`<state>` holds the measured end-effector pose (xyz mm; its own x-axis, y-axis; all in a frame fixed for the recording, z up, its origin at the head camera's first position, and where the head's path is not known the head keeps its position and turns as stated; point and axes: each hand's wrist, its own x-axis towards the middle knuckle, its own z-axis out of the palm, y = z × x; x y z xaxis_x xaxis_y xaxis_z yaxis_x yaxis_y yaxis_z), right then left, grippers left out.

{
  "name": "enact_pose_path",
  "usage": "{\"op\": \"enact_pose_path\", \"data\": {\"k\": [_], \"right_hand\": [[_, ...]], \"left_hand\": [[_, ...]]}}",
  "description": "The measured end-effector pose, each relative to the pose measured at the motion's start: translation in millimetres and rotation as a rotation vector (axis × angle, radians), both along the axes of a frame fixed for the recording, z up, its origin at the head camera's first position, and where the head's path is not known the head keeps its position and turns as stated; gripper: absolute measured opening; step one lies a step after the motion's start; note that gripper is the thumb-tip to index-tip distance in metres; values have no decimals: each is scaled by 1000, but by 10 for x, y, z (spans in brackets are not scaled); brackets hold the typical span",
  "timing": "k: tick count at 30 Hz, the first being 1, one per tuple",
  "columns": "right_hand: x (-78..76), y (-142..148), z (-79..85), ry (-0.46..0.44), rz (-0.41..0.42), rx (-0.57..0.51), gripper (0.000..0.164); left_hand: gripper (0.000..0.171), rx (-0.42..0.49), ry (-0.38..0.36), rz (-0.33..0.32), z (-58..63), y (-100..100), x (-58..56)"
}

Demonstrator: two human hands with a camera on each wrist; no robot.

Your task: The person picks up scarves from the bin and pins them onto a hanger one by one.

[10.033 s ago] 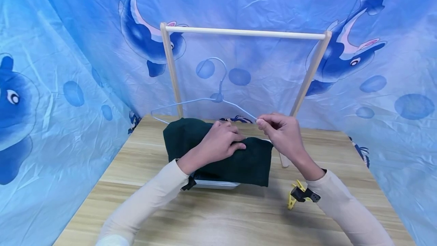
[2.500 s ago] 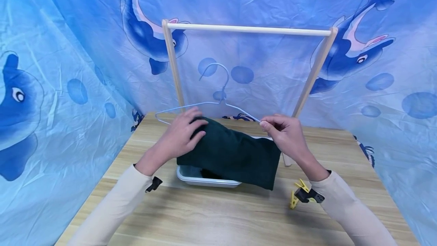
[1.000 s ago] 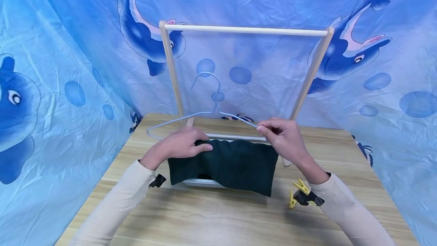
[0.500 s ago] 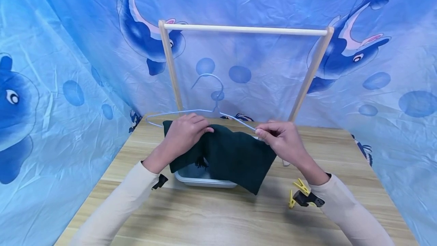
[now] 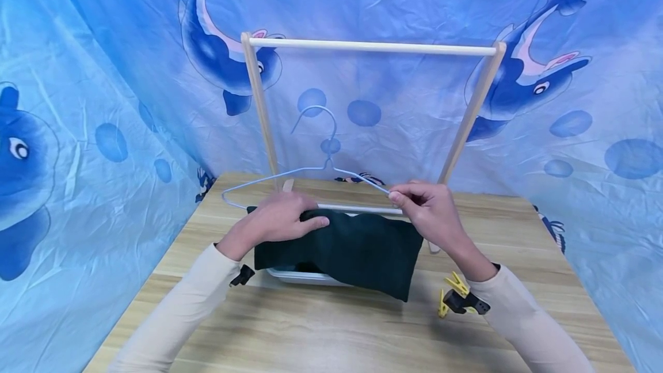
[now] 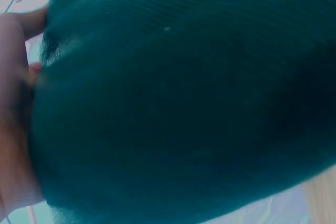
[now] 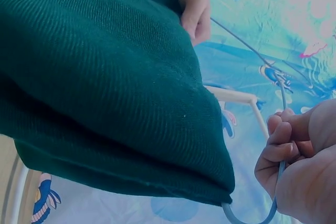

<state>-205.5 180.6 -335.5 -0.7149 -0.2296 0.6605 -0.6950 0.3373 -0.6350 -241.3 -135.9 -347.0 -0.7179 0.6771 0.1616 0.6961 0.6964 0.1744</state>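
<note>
In the head view, a dark green ribbed scarf hangs folded over the lower bar of a light blue wire hanger. My right hand grips the hanger near its right end, fingers curled round the wire in the right wrist view. My left hand pinches the scarf's top edge at the left, thumb in front and fingers over the fold. The hanger's hook points up, apart from the rack's rail. Green cloth fills most of the left wrist view.
A white tray lies on the wooden table beneath the scarf, mostly hidden. Behind it stands a wooden rack. Yellow clips show beside my right wrist. Blue dolphin-print curtains surround the table.
Since ten seconds ago, my left hand has shifted from the scarf's middle to its left part. In the last half second it lowered and the scarf's left side dropped. My right hand keeps its hold.
</note>
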Motion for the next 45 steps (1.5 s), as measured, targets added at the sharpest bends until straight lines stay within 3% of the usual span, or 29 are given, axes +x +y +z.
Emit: {"op": "enact_pose_path", "data": {"k": [2, 5, 8, 12, 15, 17, 20, 24, 27, 32, 34, 36, 39, 45], "right_hand": [[4, -4, -4, 2, -10, 1, 12], [0, -6, -8, 0, -26, -3, 11], [-1, -6, -6, -9, -40, -12, 9], [0, -4, -4, -34, -74, -15, 9], [3, -4, 1, -48, -102, -10, 8], [-3, -3, 8, -54, -119, -14, 8], [-17, -3, 23, -48, -127, -47, 9], [-13, -2, 39, -17, -104, -90, 10], [5, -6, 44, 10, -79, -88, 11], [-1, -11, 55, 51, -47, -90, 12], [-11, -12, 61, 66, -39, -87, 11], [-19, -13, 63, 74, -36, -79, 11], [-24, -16, 59, 72, -42, -60, 9], [-50, -22, 33, 48, -82, -33, 7]], "left_hand": [[41, 2, -8, -57, -2, -12, 9], [34, 51, 49, -141, -6, -3, 19], [29, 115, 220, -195, -32, 17, 24], [14, 226, 500, -208, -64, 39, 52], [15, 294, 632, -218, -55, 53, 92], [19, 311, 681, -230, -32, 62, 118], [27, 313, 684, -267, -6, 66, 149], [41, 304, 592, -291, -9, 54, 167], [38, 274, 499, -227, -4, 55, 179], [33, 140, 285, -34, 50, 110, 192], [31, 93, 210, -14, 64, 133, 185], [24, 76, 183, -41, 62, 147, 178], [13, 108, 261, -87, 17, 163, 163], [8, 322, 629, -84, -115, 192, 152]]}}
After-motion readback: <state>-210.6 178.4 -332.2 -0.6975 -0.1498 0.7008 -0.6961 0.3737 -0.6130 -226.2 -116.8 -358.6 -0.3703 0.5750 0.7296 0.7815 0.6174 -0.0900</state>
